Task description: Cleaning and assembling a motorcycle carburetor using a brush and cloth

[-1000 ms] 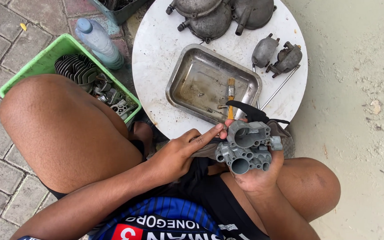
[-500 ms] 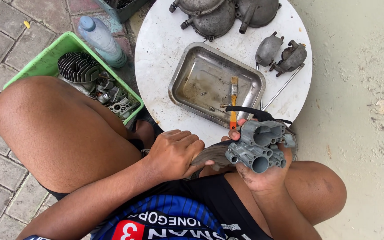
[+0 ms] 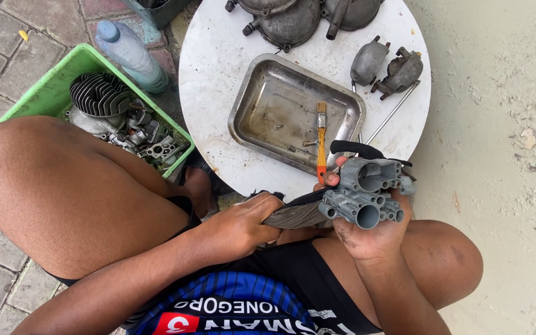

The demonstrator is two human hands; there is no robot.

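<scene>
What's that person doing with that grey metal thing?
A person sits by a round white table. The right hand holds up a grey engine part with round openings. The left hand grips a dark rag that reaches the part. On the table, an orange-handled brush lies in a metal tray.

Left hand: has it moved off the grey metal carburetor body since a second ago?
Yes. The left hand has drawn back from the grey metal carburetor body, away from the round white table, and now grips a dark cloth.
</scene>
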